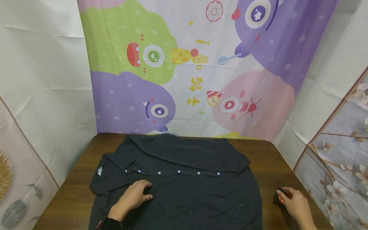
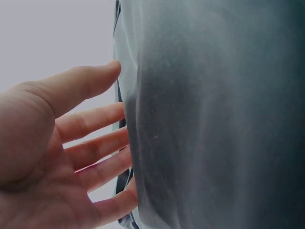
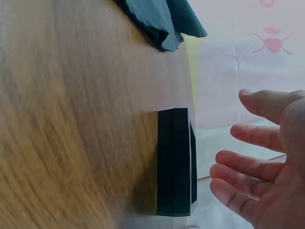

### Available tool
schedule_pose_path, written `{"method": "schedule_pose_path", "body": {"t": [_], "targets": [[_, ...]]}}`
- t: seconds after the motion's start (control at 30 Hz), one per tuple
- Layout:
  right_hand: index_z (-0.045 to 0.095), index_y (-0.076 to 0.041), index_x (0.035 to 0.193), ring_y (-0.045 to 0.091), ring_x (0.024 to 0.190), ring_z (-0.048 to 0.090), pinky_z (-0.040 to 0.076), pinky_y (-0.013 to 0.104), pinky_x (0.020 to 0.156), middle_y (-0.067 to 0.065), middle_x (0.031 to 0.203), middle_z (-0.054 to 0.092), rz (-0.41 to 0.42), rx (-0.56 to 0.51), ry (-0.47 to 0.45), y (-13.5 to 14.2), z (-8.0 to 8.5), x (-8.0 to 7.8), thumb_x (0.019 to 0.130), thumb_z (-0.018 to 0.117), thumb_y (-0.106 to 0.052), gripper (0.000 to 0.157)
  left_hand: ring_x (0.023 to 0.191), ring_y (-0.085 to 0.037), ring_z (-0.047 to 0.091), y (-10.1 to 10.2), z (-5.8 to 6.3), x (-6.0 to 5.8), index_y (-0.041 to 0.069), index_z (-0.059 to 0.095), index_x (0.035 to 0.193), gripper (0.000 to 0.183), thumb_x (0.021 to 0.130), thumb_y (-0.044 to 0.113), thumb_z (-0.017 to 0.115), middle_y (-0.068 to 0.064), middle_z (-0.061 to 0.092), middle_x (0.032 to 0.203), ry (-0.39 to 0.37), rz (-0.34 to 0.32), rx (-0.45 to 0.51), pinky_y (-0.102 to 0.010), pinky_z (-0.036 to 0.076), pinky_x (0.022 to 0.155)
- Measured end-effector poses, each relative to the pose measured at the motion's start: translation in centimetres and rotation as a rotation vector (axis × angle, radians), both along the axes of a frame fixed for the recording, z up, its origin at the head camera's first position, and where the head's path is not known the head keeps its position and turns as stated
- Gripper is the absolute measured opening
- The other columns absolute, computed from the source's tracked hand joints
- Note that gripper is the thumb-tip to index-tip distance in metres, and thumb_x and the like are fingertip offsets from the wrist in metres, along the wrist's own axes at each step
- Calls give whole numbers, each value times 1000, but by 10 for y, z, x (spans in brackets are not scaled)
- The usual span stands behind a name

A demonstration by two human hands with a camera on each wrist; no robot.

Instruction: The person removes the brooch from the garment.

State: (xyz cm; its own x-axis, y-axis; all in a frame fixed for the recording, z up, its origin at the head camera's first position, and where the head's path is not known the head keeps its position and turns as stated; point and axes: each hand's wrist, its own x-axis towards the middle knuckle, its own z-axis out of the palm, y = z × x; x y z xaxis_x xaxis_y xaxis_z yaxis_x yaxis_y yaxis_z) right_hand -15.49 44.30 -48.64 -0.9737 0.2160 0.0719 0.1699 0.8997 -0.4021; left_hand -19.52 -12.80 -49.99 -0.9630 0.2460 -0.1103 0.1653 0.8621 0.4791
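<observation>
A dark button-front shirt (image 1: pixel 172 195) lies spread over the wooden table, a row of pale buttons running across it and one short sleeve (image 1: pixel 110 179) folded at the left. Over its left part is my left hand (image 1: pixel 133 196), fingers and thumb spread. In the left wrist view the fingertips of the left hand (image 2: pixel 81 143) reach the dark cloth (image 2: pixel 200 114), with nothing gripped. Right of the shirt, my right hand (image 1: pixel 296 204) hovers by a small black box (image 1: pixel 279 199) with a reddish mark. The right wrist view shows the loosely bent right hand (image 3: pixel 257 167) apart from the black box (image 3: pixel 174 162).
Brown tabletop (image 1: pixel 270 169) shows on both sides of the shirt. Behind it hangs a cartoon-monster cloth (image 1: pixel 195 121). White sheeting (image 1: pixel 46 64) and a floral panel (image 1: pixel 339 166) flank the table. A white label (image 1: pixel 100 170) is on the sleeve.
</observation>
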Motion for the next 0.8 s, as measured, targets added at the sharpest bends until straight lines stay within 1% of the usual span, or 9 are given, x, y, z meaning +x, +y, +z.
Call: {"method": "schedule_pose_path", "body": {"t": [0.1,0.23,0.37,0.67,0.8], "targets": [[57,13,121,48,100,59,47,60,84,33,111,63,-4,-8,-6,-3,3,0,100,51,-40,58,117,-36,58,0,0,1,3,68,111,38,79,20,79,-15,65,122,13,4,0,-55,45,101],[54,13,125,47,103,59,47,59,85,32,114,62,-16,-47,-30,-8,8,-2,100,46,-47,65,117,-36,58,1,0,2,3,68,111,38,79,19,79,-15,65,122,25,7,4,-54,45,101],[50,13,129,48,107,58,48,59,87,35,119,59,-24,-74,-34,-10,10,-3,101,43,-49,69,117,-36,58,1,0,2,3,68,111,38,79,20,80,-15,65,122,26,7,7,-54,45,101],[46,13,134,49,108,58,48,60,86,37,122,57,-32,-116,22,-19,12,-5,101,42,-51,72,117,-35,58,0,-2,1,4,69,110,37,79,22,80,-13,65,121,32,2,-5,-54,45,100],[47,12,133,47,105,59,48,59,86,35,118,59,-30,-122,57,-24,11,-7,101,43,-49,69,116,-35,58,1,-2,1,4,69,110,37,79,22,79,-13,65,121,29,2,-10,-54,45,100]]}}
